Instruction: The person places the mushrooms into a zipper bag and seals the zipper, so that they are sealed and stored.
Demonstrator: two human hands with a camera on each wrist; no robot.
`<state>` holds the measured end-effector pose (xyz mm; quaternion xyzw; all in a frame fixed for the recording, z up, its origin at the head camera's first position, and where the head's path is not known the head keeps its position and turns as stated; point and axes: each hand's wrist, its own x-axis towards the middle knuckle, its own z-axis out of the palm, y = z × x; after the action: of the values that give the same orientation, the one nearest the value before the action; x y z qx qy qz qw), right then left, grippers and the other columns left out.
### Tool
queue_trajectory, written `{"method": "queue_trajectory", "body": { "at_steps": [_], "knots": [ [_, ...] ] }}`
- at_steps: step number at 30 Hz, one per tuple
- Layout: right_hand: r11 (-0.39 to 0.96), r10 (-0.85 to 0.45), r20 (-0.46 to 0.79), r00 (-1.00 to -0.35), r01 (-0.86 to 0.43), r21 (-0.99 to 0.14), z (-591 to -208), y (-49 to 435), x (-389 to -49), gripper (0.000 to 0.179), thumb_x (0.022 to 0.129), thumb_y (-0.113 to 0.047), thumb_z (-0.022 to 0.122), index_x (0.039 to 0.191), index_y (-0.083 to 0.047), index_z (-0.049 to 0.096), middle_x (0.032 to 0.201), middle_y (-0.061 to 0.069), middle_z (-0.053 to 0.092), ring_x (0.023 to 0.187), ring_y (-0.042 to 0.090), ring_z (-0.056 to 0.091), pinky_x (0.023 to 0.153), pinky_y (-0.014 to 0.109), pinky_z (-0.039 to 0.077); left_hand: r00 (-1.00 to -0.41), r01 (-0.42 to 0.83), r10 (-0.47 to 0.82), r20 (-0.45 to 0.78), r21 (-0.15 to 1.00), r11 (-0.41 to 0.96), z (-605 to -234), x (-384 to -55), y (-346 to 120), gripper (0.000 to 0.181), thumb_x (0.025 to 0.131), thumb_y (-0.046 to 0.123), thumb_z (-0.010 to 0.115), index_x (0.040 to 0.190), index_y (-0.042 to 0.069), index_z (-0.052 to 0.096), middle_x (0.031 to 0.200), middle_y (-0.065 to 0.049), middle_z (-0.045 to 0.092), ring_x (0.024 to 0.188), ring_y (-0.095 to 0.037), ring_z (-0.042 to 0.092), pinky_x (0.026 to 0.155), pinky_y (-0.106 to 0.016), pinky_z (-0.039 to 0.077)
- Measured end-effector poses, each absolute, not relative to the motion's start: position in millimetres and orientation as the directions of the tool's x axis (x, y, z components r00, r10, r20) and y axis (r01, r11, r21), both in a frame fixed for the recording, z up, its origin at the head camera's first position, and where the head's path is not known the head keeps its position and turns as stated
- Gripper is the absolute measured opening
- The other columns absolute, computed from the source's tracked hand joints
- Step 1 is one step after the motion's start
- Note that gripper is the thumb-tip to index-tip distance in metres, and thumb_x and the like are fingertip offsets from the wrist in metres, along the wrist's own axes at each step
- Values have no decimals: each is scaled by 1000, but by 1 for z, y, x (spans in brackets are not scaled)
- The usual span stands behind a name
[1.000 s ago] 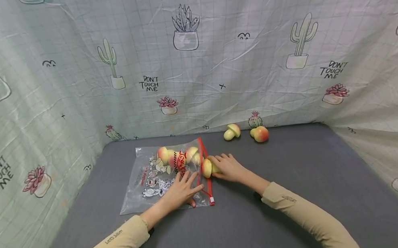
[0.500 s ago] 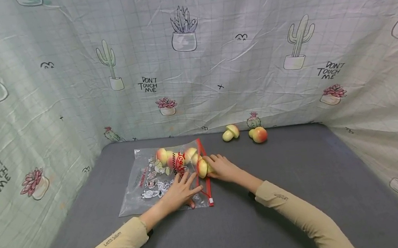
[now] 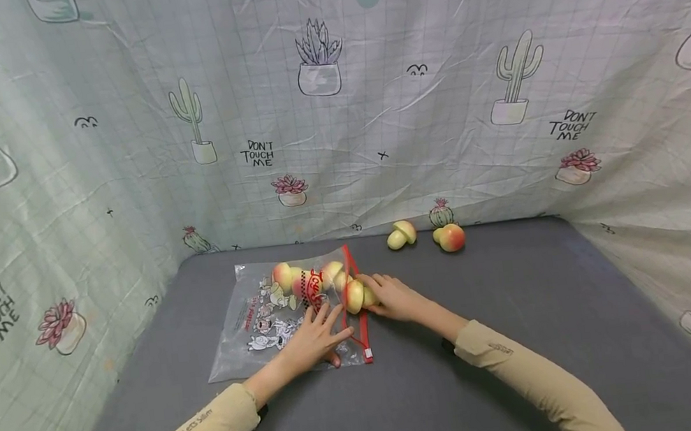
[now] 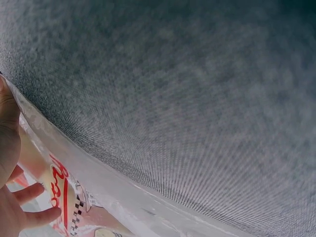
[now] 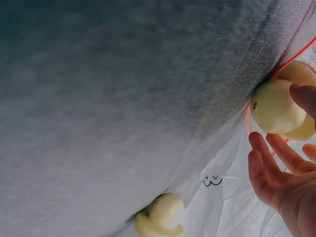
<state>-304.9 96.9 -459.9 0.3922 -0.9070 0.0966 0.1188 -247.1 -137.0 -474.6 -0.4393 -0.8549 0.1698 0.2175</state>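
A clear zip bag (image 3: pixel 233 347) with a red zipper edge lies flat, its mouth facing right. Several yellow-red toy mushrooms (image 3: pixel 284 276) show through its plastic. My left hand (image 3: pixel 313 338) rests on the bag near the mouth, fingers spread. In the left wrist view, the fingers (image 4: pixel 42 217) lie over the red print. Another toy mushroom (image 3: pixel 355 297) sits at the mouth, cap inward, stem toward my right hand (image 3: pixel 397 300). In the right wrist view, that mushroom (image 5: pixel 276 106) stands between my thumb and loosely spread fingers (image 5: pixel 261 148); the thumb appears to touch it.
Toward the back of the grey table (image 3: pixel 491 340) lie two more toy mushrooms, one (image 3: pixel 402 235) beside the other (image 3: pixel 450 237). A cactus-print curtain (image 3: pixel 404 111) hangs behind the table and along both sides.
My right hand pushed the mushroom leftward into the bag's mouth, then drew slightly back, so more of its stem shows. My left hand stays on the bag.
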Motion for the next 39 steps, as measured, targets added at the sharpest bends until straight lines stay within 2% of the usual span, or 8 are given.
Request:
{"method": "queue_trajectory", "body": {
  "at_steps": [8, 15, 33, 39],
  "knots": [
    [718, -667, 248, -702, -695, -34, -458, 106, -301, 52, 84, -32, 60, 127, -8, 44, 111, 8, 59, 96, 26, 57, 79, 42, 46, -535, 670, 821, 201, -491, 557, -471, -245, -135, 66, 64, 64, 46, 122, 33, 49, 130, -12, 45, 114, -32, 48, 84, -51, 43],
    [714, -676, 286, -679, -700, 26, -460, 106, -302, 43, 84, -28, 60, 121, -10, 48, 100, 5, 61, 87, 23, 58, 73, 38, 47, -535, 668, 822, 195, -498, 553, -473, -247, -135, 66, 66, 64, 45, 123, 33, 49, 132, -13, 43, 114, -33, 47, 85, -51, 42],
    [685, -706, 289, -646, -727, 51, -457, 99, -306, 45, 83, -27, 61, 122, -11, 47, 101, 5, 61, 87, 23, 56, 72, 37, 46, -530, 677, 823, 204, -483, 556, -471, -246, -137, 63, 67, 61, 48, 123, 34, 49, 134, -13, 42, 115, -33, 47, 86, -50, 42],
    [678, -719, 287, -633, -729, 94, -457, 94, -308, 46, 82, -29, 62, 122, -12, 47, 99, 3, 61, 86, 21, 55, 71, 36, 45, -539, 684, 817, 204, -459, 567, -470, -245, -137, 62, 68, 60, 48, 124, 33, 49, 137, -15, 39, 116, -35, 46, 86, -51, 41]
  ]
}}
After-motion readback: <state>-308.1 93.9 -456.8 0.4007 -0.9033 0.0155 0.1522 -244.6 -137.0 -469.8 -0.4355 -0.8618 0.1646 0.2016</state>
